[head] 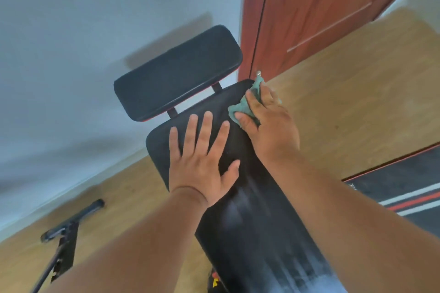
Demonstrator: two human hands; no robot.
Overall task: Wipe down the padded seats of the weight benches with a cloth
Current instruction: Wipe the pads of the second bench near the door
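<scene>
Headrest pad (177,74) blocks beyond the bench pad (250,209); wood floor (345,107) open rightward.

Two bare forearms enter from the bottom edge, one from about 7 o'clock and the other from about 5 o'clock, each ending in a bare hand. No sleeve, cuff, glove, watch, bracelet or ring shows anywhere on them. The left hand (202,162) is broad, with a faint crease line across the wrist where it meets the forearm. Its fingers (191,131) end in short, plain, unpainted nails. The right hand (269,123) shows its back, with knuckles and tendons lightly raised. The right forearm looks thicker because it lies closer to the wide-angle camera; fine hair is faintly visible along it.
</scene>
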